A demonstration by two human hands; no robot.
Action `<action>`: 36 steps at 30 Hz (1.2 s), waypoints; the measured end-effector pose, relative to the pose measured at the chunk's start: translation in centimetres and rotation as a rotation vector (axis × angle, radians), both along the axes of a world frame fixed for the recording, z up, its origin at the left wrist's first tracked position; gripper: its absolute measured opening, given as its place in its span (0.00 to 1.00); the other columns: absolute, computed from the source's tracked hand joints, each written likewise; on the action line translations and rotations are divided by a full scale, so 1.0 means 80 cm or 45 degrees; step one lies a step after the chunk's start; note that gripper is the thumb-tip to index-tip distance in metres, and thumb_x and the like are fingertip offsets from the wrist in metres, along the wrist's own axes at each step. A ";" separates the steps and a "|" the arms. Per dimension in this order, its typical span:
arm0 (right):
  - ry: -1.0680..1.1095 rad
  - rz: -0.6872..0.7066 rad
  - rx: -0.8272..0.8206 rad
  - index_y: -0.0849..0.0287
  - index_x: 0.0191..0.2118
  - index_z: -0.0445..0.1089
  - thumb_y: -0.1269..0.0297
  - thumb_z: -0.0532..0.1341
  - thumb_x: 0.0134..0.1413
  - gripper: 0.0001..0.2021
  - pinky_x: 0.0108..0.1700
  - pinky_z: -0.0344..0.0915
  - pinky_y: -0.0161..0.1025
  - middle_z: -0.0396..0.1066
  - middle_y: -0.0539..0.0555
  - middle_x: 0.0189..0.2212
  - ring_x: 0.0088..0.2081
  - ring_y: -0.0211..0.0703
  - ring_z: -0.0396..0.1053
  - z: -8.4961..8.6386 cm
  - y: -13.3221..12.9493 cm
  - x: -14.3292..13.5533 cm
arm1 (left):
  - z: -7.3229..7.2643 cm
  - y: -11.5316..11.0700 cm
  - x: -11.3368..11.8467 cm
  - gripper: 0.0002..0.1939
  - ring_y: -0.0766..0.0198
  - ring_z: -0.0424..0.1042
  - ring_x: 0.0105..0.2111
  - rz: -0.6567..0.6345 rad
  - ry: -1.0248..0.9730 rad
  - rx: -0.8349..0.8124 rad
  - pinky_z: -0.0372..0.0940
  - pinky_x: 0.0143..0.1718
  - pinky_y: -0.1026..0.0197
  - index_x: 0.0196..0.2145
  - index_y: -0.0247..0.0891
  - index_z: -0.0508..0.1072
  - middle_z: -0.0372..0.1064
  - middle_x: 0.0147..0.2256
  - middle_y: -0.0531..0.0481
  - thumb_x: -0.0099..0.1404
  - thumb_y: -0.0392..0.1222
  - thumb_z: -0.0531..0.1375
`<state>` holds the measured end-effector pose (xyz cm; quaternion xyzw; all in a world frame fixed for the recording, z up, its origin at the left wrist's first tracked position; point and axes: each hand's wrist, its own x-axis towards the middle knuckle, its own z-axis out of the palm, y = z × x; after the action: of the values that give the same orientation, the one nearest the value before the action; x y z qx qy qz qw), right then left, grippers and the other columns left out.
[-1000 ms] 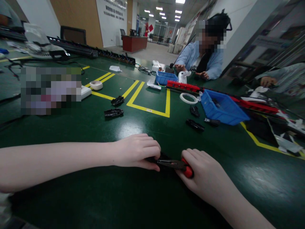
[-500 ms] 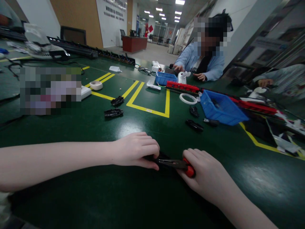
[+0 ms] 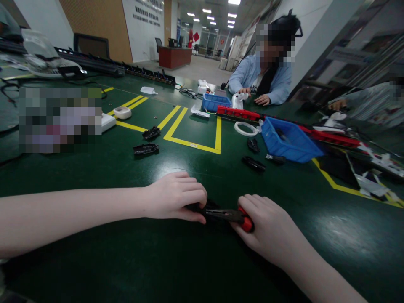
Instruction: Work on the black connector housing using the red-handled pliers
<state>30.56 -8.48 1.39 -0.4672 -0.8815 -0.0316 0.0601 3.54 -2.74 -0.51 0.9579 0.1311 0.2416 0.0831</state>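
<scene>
My right hand (image 3: 263, 225) is closed round the red handles of a pair of pliers (image 3: 227, 215). The pliers' narrow jaws point left, to the fingertips of my left hand (image 3: 179, 197). That hand is closed on a black part (image 3: 212, 205), mostly hidden by the fingers and the pliers, so its kind does not show. The jaw tips are at the black part; whether they grip it I cannot tell. Farther off on the green table lie black plastic shells (image 3: 146, 149) on the left and a black casing piece (image 3: 253, 163) on the right.
A blue bin (image 3: 288, 141) stands to the right, with a white ring (image 3: 245, 129) beside it. Behind are a smaller blue bin (image 3: 216, 102) and a red strip (image 3: 238, 113). A person in a light blue top (image 3: 261, 80) sits across the table (image 3: 132, 256). Yellow tape (image 3: 192, 145) marks the tabletop.
The whole view has shifted slightly, so things appear a little farther left. Both hands keep their hold on the black part and pliers. The person opposite has lowered a raised hand to the table.
</scene>
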 end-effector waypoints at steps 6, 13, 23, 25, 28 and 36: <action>-0.045 0.010 0.048 0.56 0.30 0.63 0.64 0.63 0.53 0.07 0.31 0.60 0.40 0.70 0.53 0.28 0.28 0.44 0.66 -0.001 -0.001 -0.007 | -0.001 0.000 0.000 0.15 0.63 0.75 0.38 0.005 -0.013 -0.015 0.60 0.37 0.61 0.38 0.38 0.71 0.77 0.43 0.49 0.74 0.53 0.58; -0.079 0.009 0.065 0.56 0.30 0.63 0.63 0.63 0.54 0.08 0.31 0.59 0.40 0.70 0.54 0.28 0.28 0.44 0.66 -0.001 -0.002 -0.011 | 0.000 0.000 0.000 0.14 0.64 0.75 0.37 -0.001 -0.032 0.005 0.61 0.36 0.61 0.37 0.38 0.71 0.76 0.42 0.50 0.73 0.52 0.60; -0.050 0.011 0.060 0.56 0.30 0.63 0.62 0.63 0.55 0.08 0.31 0.59 0.41 0.70 0.54 0.28 0.28 0.44 0.66 -0.003 0.000 -0.006 | -0.001 0.000 -0.001 0.13 0.63 0.75 0.38 0.019 -0.030 -0.049 0.62 0.37 0.61 0.38 0.38 0.71 0.76 0.43 0.50 0.73 0.51 0.60; -0.048 0.011 0.058 0.56 0.30 0.64 0.62 0.64 0.55 0.08 0.31 0.60 0.41 0.70 0.54 0.28 0.28 0.44 0.67 -0.003 0.000 -0.006 | -0.003 0.000 -0.001 0.14 0.63 0.75 0.38 0.028 -0.037 -0.046 0.62 0.37 0.61 0.39 0.38 0.71 0.76 0.43 0.50 0.73 0.52 0.59; -0.045 0.009 0.052 0.56 0.30 0.65 0.62 0.63 0.56 0.08 0.31 0.60 0.41 0.70 0.54 0.28 0.28 0.45 0.67 -0.002 0.000 -0.007 | -0.005 -0.001 -0.001 0.14 0.63 0.75 0.39 0.034 -0.055 -0.017 0.61 0.37 0.61 0.45 0.39 0.71 0.76 0.44 0.48 0.75 0.52 0.57; -0.052 -0.024 0.026 0.56 0.29 0.64 0.62 0.65 0.55 0.09 0.31 0.59 0.41 0.70 0.53 0.28 0.28 0.44 0.67 -0.003 0.000 -0.007 | -0.007 -0.003 -0.002 0.15 0.62 0.74 0.38 0.022 -0.052 0.111 0.61 0.37 0.60 0.50 0.41 0.73 0.75 0.47 0.47 0.78 0.50 0.53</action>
<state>30.02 -8.51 1.16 -0.4741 -0.8778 -0.0508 0.0467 3.41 -2.96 -1.08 0.9543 0.1270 0.2673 0.0420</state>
